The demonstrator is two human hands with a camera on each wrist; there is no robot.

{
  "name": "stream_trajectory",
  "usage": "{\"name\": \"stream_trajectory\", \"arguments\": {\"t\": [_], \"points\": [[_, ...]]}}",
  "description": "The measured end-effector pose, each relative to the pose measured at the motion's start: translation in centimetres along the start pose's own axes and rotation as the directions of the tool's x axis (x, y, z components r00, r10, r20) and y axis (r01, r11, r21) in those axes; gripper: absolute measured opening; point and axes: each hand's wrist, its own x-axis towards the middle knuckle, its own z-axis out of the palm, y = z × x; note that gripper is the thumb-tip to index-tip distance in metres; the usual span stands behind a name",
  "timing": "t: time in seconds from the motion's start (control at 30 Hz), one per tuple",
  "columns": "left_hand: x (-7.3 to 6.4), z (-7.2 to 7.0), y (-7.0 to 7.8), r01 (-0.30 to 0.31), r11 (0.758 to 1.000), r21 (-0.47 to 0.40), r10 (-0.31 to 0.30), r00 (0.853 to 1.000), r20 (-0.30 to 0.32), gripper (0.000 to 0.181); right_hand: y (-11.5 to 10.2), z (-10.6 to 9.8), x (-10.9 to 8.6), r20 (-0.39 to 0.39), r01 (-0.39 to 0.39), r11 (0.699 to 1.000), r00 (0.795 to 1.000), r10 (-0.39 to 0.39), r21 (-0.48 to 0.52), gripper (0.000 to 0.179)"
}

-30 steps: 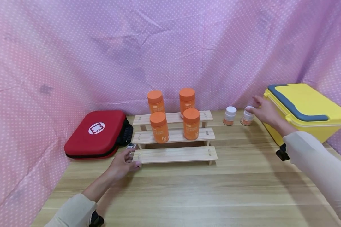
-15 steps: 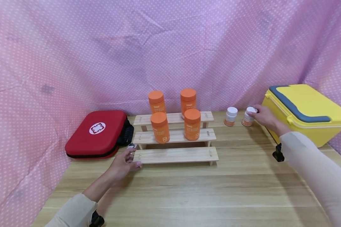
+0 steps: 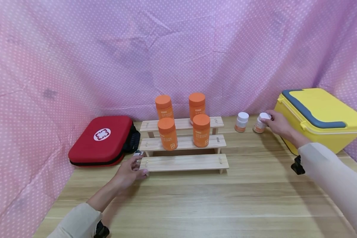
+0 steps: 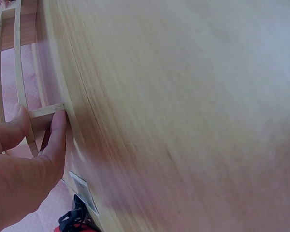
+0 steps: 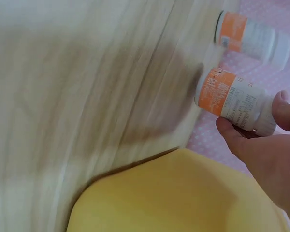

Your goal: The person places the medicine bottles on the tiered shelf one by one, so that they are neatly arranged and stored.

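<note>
My left hand holds the left end of the lowest step of a three-step wooden rack. In the left wrist view, the thumb and fingers pinch the rack's end piece. At the back right, my right hand grips a small white pill bottle with an orange band, around its cap and upper side. The bottle leans slightly in the head view. A matching pill bottle stands upright just left of it. Orange jars stand on the rack's middle and top steps, two on each.
A red first-aid case lies left of the rack. Close to my right hand sits a yellow box with a grey handle. A small pale item lies behind my left hand. Pink dotted cloth hangs along the table's back.
My right hand has come down onto the right-hand pill bottle and taken hold of it. That bottle now tilts a little. My left hand stays on the rack.
</note>
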Motion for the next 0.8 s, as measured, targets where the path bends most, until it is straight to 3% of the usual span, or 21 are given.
{"name": "stream_trajectory", "arguments": {"t": [0.17,0.5,0.8], "points": [[0.0,0.0,0.0,-0.004,1.0,-0.007,0.004,1.0,0.003,0.068,-1.3,-0.9,-1.8,-0.027,0.064,0.998,0.998,-0.063,0.01,0.029],[-0.1,0.0,0.1,-0.005,1.0,0.013,0.005,1.0,-0.001,0.067,-4.5,-1.3,-5.4,0.015,0.167,0.986,0.986,-0.168,0.029,0.032],[0.0,0.0,0.0,-0.011,1.0,0.028,0.011,1.0,-0.005,0.067,-9.0,-1.4,-7.5,0.118,0.179,0.981,0.975,-0.188,0.082,0.033]]}}
